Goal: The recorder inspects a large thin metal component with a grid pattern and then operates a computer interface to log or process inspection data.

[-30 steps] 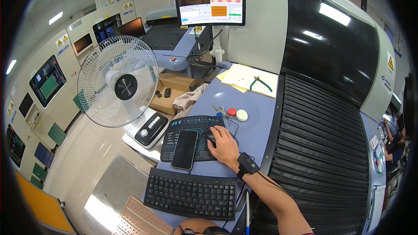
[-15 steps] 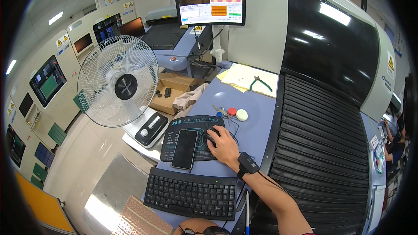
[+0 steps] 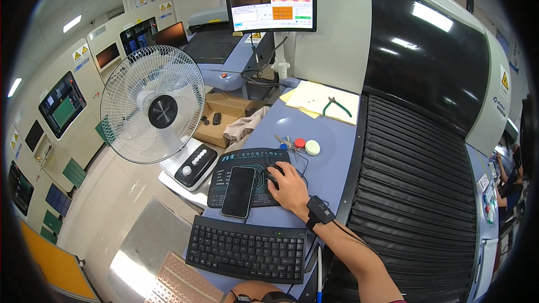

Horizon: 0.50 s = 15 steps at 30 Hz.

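My right hand (image 3: 290,186) rests over a black computer mouse (image 3: 272,175), fingers curled round it, on a dark printed mouse pad (image 3: 219,175). A black device (image 3: 320,211) with a cable is strapped to that wrist. Beside the mouse, a black phone (image 3: 238,192) lies on the pad with its screen dark. A black keyboard (image 3: 245,251) sits nearer to me. At the lower edge a patch of bare skin (image 3: 255,288) shows by black items; it may be my left hand or arm, and no fingers are visible. The monitor (image 3: 270,0) shows software windows with pink and orange patterns.
Keys (image 3: 288,143), a red cap (image 3: 299,142) and a pale round lid (image 3: 312,147) lie beyond the mouse. Green-handled cutters (image 3: 339,106) rest on paper. A fan (image 3: 152,106) stands left, a carton (image 3: 216,126) behind it. Black ribbed bellows (image 3: 412,202) flank the right side.
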Tool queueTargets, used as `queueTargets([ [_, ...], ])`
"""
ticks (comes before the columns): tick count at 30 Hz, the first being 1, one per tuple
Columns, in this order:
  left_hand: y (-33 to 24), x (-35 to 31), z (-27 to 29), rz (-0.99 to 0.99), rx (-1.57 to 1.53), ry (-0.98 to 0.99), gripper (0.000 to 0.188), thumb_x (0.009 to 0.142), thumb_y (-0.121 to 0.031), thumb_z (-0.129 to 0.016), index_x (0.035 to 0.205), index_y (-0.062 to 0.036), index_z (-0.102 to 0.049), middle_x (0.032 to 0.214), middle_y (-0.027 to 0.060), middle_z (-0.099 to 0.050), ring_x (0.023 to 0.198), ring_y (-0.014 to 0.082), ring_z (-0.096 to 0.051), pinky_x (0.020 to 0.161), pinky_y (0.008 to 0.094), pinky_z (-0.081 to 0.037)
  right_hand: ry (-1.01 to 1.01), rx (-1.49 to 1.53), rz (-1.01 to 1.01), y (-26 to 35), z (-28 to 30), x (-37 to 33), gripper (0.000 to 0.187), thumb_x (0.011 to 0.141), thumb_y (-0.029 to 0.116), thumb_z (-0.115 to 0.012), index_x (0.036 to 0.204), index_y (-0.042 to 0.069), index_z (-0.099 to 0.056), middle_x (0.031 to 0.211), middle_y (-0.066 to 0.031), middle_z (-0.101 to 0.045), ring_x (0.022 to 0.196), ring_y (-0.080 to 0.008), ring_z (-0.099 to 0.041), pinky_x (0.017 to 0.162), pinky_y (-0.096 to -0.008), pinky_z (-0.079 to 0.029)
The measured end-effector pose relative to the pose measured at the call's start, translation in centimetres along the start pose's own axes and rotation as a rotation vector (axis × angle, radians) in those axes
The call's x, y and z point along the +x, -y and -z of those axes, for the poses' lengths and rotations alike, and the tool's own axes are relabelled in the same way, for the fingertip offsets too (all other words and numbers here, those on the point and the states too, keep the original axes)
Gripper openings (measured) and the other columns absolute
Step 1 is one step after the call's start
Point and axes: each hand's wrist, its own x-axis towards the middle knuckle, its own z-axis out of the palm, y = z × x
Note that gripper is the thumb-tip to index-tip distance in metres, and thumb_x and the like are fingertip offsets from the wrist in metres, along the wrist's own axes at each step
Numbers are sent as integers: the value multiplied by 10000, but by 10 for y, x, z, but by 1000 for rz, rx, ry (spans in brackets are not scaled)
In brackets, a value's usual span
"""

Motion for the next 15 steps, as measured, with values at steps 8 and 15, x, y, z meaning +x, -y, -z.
queueTargets([
  [8, -4, 3, 7, 56, -58, 70, 340, 902, -51, -390, 589, -162, -318, 542, -11, -291, 460, 170, -325, 481, 350, -286, 0, -2, -1, -1, 0, -1, 346, 858, 143, -698, 1183, 35, -651, 1248, -177, -593, 1193, -362, -573, 985, -437, -516],
  [15, 1, 2, 6, 22, 1, 57, 337, 895, -63, -381, 582, -166, -309, 536, -10, -282, 446, 172, -310, 464, 347, -282, 5, -22, -15, 0, -1, -1, 428, 862, 152, -695, 1247, -15, -612, 1250, -179, -591, 1202, -357, -566, 1002, -428, -507],
])
